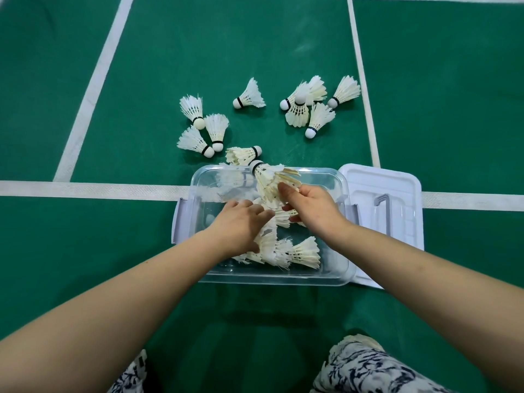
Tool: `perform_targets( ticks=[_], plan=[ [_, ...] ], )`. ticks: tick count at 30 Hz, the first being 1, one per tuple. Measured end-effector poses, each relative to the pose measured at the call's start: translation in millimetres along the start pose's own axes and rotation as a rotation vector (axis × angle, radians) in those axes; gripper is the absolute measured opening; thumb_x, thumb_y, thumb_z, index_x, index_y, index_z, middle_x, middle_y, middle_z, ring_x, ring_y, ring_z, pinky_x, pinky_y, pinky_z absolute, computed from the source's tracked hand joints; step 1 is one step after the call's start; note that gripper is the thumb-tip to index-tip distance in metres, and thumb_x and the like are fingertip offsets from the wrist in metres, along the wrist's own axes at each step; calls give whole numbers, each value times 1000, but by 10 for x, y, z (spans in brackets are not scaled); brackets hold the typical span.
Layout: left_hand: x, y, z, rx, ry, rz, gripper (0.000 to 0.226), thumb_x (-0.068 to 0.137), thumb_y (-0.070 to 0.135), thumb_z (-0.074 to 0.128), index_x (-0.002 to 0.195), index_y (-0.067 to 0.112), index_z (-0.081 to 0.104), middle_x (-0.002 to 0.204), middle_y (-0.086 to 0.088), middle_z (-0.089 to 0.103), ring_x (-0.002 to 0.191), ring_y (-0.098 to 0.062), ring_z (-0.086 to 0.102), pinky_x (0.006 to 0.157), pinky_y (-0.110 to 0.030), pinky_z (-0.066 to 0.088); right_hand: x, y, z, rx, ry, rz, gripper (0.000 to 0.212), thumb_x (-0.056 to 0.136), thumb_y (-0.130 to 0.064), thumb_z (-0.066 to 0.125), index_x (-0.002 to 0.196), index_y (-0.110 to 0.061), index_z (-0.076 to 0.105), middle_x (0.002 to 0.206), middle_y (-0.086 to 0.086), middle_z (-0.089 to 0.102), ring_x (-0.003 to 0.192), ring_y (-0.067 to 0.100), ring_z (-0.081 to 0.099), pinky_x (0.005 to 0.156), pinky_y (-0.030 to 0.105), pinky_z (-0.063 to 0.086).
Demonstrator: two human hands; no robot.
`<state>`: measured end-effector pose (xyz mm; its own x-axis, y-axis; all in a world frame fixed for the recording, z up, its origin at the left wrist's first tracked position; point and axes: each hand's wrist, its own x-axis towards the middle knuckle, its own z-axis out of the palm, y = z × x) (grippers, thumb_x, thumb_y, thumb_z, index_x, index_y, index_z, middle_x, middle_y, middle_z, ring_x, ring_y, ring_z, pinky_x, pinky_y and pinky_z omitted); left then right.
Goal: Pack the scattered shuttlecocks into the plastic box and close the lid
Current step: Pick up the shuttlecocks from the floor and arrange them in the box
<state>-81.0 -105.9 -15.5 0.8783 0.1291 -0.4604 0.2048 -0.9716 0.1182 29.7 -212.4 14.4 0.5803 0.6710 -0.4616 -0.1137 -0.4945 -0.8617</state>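
A clear plastic box [338, 268] sits open on the green court floor in front of me. Several white shuttlecocks [307, 252] lie inside it. My right hand [313, 207] is over the box, shut on a shuttlecock [269, 177] whose cork points away from me. My left hand [241, 224] reaches into the box with fingers spread, resting on the shuttlecocks there. The white lid [397, 194] lies flat to the right of the box. More shuttlecocks lie scattered beyond the box: a left group [198, 129], a single one [249, 96], a right group [309, 106], and one [243, 154] near the far rim.
White court lines [85, 190] cross the floor, one passing under the box. My knees in patterned fabric [377, 370] are at the bottom edge of the view.
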Motion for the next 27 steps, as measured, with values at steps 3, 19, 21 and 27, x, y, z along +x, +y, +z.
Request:
perform_targets(
  ticks=[3,19,21,27],
  plan=[
    [-27,-20,11,-234,26,-28,92,67,48,74,141,16,27,134,-6,38,121,-24,36,100,-31,30,6,28,-24,-25,-6,8,35,90,-39,53,81,-6,64,74,4,60,75,23,56,78,45,52],
    [-157,-114,-359,-400,375,-18,93,64,45,77,141,23,29,143,-3,32,128,-22,36,105,-38,32,17,163,-89,-82,-100,68,34,90,-41,52,74,-13,61,69,3,61,75,25,58,77,42,50],
    [-136,-52,-347,-397,392,25,93,63,45,78,141,21,31,142,-5,35,129,-22,35,105,-37,30,-7,171,-77,-93,-137,71,36,90,-40,52,66,-15,58,64,3,59,70,23,55,72,38,46],
    [-97,68,-364,-438,447,62,80,68,47,74,135,20,39,124,-6,56,114,-24,49,95,-37,34,-21,158,-96,-82,-192,88,35,91,-37,52,63,-16,56,60,2,58,58,15,52,64,28,45]
  ],
)
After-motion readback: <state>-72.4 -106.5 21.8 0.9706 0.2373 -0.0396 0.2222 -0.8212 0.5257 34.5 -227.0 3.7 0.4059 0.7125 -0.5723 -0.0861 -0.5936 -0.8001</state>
